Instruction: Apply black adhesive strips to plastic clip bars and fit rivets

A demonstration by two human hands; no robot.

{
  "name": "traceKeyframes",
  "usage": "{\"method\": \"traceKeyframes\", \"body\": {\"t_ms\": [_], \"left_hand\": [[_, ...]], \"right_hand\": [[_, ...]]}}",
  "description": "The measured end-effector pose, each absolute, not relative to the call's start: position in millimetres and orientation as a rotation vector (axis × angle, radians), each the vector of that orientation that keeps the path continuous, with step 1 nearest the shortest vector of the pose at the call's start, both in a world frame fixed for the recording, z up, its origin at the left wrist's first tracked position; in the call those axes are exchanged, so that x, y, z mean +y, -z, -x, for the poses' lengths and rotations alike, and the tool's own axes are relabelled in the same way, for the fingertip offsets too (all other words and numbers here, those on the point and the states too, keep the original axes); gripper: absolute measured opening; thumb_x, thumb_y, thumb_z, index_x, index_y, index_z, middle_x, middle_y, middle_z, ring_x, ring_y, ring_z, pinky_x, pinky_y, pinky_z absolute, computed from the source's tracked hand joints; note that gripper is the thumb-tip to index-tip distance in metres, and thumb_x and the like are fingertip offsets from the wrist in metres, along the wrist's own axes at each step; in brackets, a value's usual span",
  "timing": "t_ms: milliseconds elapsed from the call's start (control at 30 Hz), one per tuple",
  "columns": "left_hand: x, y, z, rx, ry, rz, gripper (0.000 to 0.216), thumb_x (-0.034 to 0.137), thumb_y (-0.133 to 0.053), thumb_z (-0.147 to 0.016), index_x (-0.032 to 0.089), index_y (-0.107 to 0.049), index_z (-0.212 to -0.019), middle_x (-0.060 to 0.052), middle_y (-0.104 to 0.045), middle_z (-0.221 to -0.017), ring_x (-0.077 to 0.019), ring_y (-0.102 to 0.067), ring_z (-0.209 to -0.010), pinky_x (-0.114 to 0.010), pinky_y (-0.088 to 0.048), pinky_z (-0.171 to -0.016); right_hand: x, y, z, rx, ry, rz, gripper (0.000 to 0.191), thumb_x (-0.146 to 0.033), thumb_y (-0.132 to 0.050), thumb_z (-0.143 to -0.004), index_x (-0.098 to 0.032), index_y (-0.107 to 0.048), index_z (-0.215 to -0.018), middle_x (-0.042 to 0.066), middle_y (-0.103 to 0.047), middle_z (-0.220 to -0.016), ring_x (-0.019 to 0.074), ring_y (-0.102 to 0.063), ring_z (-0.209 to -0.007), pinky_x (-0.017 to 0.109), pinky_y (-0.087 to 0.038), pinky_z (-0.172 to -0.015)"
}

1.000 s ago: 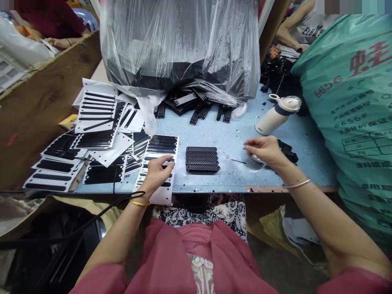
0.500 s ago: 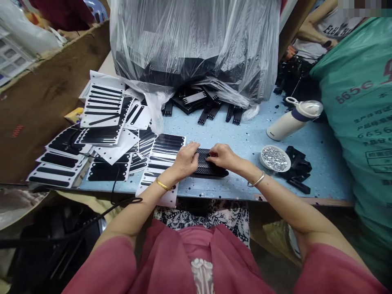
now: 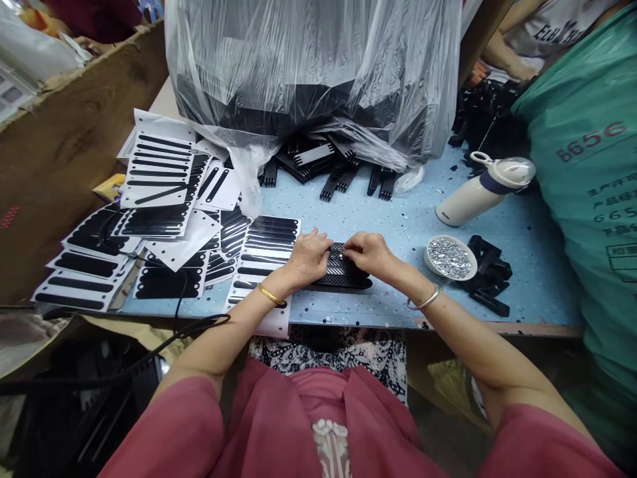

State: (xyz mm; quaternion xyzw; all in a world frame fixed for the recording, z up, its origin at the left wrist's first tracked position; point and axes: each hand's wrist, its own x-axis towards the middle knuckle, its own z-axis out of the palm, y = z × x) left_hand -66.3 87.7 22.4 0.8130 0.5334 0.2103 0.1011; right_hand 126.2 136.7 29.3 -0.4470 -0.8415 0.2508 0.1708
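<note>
A long black part (image 3: pixel 343 281) with a perforated mesh top lies at the table's front edge. My left hand (image 3: pixel 309 257) rests over its left end, fingers curled against it and holding it. Over the mesh, my right hand (image 3: pixel 369 255) is closed in a pinch, with thumb and fingertips together. A small shiny spot shows at those fingertips, too small to name. Under my left forearm lies a white sheet of black adhesive strips (image 3: pixel 269 239). To the right stands a white bowl (image 3: pixel 432 267) filled with small silvery metal pieces.
Several strip sheets (image 3: pixel 162 166) are piled at the left. Clear plastic (image 3: pixel 318 60) covers black parts at the back, with loose black parts (image 3: pixel 338 179) before it. A bottle (image 3: pixel 468 199), black pieces (image 3: pixel 490 279) and a green sack (image 3: pixel 597 166) are at the right. A co-worker's arm (image 3: pixel 502 50) shows behind.
My left hand has shifted slightly right along the black part. My right hand stays in a pinch over the mesh, slightly moved. The camera view has shifted a little.
</note>
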Motion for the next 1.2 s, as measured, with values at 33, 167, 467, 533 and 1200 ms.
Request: {"method": "traceKeyframes", "body": {"t_ms": [33,167,467,533,1200], "left_hand": [[87.9,-22.1,67.0,1.584,-0.626,-2.396,0.024,0.011,-0.052,-0.083,0.017,-0.069,-0.1,-0.01,-0.071,-0.105,-0.0338,-0.062,-0.119,-0.051,-0.051,-0.095],[87.8,-19.9,70.7,1.597,-0.648,-2.371,0.023,0.012,-0.055,-0.082,0.018,-0.069,-0.099,-0.009,-0.072,-0.102,-0.0346,-0.061,-0.122,-0.05,-0.05,-0.095],[87.6,-27.3,69.5,1.557,-0.531,-2.43,0.038,0.007,-0.046,-0.084,0.02,-0.071,-0.11,-0.011,-0.07,-0.105,-0.036,-0.058,-0.122,-0.05,-0.048,-0.091],[87.2,-27.3,67.5,1.553,-0.481,-2.5,0.042,0.007,-0.047,-0.083,0.022,-0.071,-0.114,-0.013,-0.068,-0.113,-0.0398,-0.054,-0.126,-0.053,-0.045,-0.092],[77.9,-18.7,62.3,1.523,-0.397,-2.747,0.047,0.004,-0.048,-0.081,0.018,-0.064,-0.123,-0.017,-0.063,-0.126,-0.0394,-0.05,-0.129,-0.059,-0.037,-0.102]], "right_hand": [[137.0,-28.9,-126.0,-2.378,-0.718,1.278,0.008,-0.012,-0.066,-0.073,-0.016,-0.073,-0.075,0.005,-0.071,-0.073,0.0158,-0.062,-0.066,0.028,-0.049,-0.064],[134.0,-28.6,-125.9,-2.293,-0.861,1.274,0.01,-0.015,-0.074,-0.066,-0.016,-0.07,-0.075,0.001,-0.068,-0.07,0.0136,-0.061,-0.06,0.025,-0.048,-0.058],[133.5,-30.1,-150.2,-2.351,-0.51,1.222,0.023,-0.02,-0.056,-0.086,-0.019,-0.078,-0.094,0.006,-0.068,-0.074,0.0167,-0.061,-0.068,0.03,-0.048,-0.067],[132.3,-26.7,-151.9,-2.443,-0.358,1.243,0.029,-0.021,-0.052,-0.09,-0.021,-0.078,-0.101,0.006,-0.066,-0.072,0.0164,-0.058,-0.066,0.029,-0.044,-0.064],[111.5,-11.7,-184.8,-2.703,0.227,1.218,0.042,-0.012,-0.044,-0.086,-0.02,-0.071,-0.118,0.008,-0.058,-0.07,0.0148,-0.04,-0.057,0.03,-0.026,-0.056]]}}
